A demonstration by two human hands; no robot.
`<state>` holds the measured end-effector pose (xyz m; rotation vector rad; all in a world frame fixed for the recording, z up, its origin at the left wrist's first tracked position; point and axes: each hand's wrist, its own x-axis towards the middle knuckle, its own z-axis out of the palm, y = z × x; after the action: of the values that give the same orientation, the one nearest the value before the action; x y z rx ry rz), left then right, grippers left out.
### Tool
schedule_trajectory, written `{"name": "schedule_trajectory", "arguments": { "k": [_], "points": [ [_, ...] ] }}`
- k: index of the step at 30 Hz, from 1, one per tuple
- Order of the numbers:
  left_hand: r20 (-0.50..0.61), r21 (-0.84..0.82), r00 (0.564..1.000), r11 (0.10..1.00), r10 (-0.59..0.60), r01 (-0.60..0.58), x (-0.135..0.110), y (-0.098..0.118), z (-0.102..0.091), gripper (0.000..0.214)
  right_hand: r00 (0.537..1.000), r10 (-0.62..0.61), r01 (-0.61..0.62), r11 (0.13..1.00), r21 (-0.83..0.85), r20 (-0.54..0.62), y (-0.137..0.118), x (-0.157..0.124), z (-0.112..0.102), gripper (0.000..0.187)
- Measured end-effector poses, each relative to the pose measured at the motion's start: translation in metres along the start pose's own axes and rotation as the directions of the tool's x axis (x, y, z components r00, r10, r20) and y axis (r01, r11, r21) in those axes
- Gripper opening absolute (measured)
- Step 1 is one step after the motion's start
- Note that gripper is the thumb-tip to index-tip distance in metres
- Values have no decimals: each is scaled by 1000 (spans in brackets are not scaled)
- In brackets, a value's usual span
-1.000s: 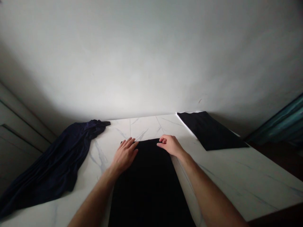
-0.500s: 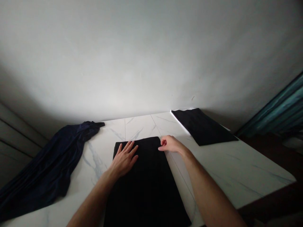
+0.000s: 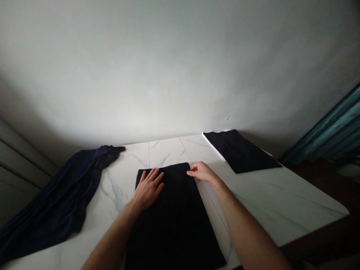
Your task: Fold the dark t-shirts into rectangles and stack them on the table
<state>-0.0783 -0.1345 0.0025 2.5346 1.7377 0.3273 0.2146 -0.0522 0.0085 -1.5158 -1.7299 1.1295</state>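
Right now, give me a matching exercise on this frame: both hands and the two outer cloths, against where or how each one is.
1 left hand
2 right hand
3 navy garment
4 folded black cloth

a crumpled, draped over the table's left edge
b palm flat on the middle black cloth
c flat at the table's far right, by the wall
d pinching the middle black cloth's far right corner

Pairs: 1-b, 2-d, 3-a, 4-c

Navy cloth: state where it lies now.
In the head view, the navy cloth drapes over the left edge of the table, left of the left hand.
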Motion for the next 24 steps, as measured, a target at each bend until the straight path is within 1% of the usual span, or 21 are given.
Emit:
{"name": "schedule_trajectory", "arguments": {
  "k": [2,5,8,10,15,17,20,22,24],
  "points": [
    [-14,9,1000,1000,-2,2,0,1,-3,52,1000,16,-18,996,93,18,-3,-2,1,25],
    [23,27,1000,1000,-10,9,-2,4,-6,53,997,72,-75,979,190,23,-7,-5,3,23],
    [59,47,998,999,-27,25,-3,5,-7,53,990,135,-125,975,186,-43,-10,-5,2,33],
    [69,55,997,998,-39,35,-3,6,-7,53,986,148,-133,975,179,-74,-10,-4,2,35],
    [69,50,997,998,-45,42,-3,5,-8,54,991,132,-122,967,224,-26,-9,-4,1,32],
    [86,43,995,998,-52,48,-3,5,-8,54,990,130,-117,971,209,-47,-8,-3,2,30],
    [119,42,991,997,-67,63,-4,6,-10,56,984,134,-118,983,143,-114,-5,-2,3,31],
    [132,50,988,996,-77,71,-3,7,-10,57,981,128,-115,989,94,-147,-1,0,5,28],
    [135,58,988,996,-80,72,-2,5,-11,57,978,94,-93,996,10,-186,1,1,5,22]
  ]
}}
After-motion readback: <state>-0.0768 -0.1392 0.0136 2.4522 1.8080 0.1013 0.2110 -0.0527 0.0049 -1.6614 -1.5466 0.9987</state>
